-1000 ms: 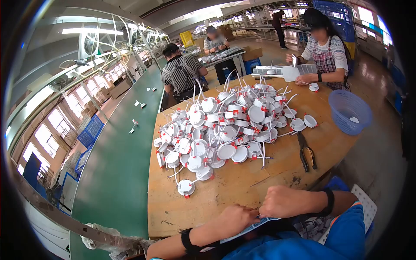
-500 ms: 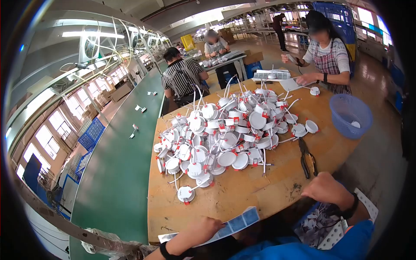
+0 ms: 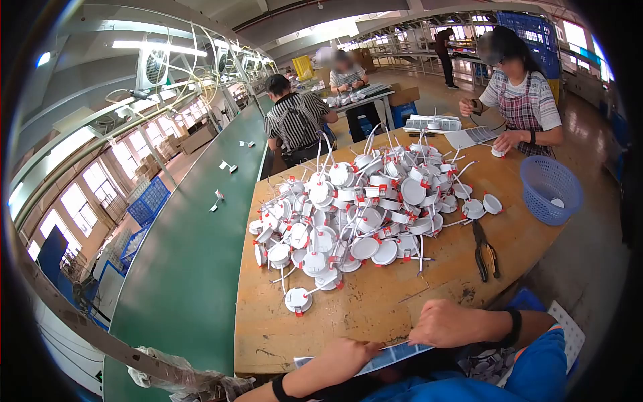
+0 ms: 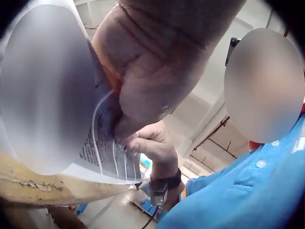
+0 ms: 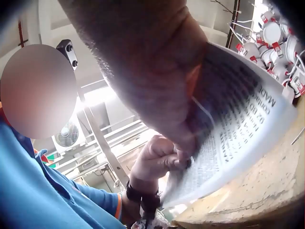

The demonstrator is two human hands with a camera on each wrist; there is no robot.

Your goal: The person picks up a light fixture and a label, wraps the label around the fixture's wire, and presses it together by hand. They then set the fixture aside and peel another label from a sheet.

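Note:
A strip-like sheet of printed labels spans the space between both hands at the table's near edge. My left hand pinches it along its upper edge. Close beside it, my right hand has its fingers bent down onto the sheet's right part. Rows of small black print show on the sheet in the right wrist view, where it bows slightly. Seen from the left wrist, the right hand's thumb and fingers pinch the sheet near the left hand.
A big heap of white round downlights with red clips covers the table ahead. Black-handled pliers lie to its right, near a blue basket. Left runs a green conveyor. Another person works across the table.
Half a second ago my right hand was away to the right while the left held the label sheet over the table edge. The right hand has returned to the sheet, which is now lower.

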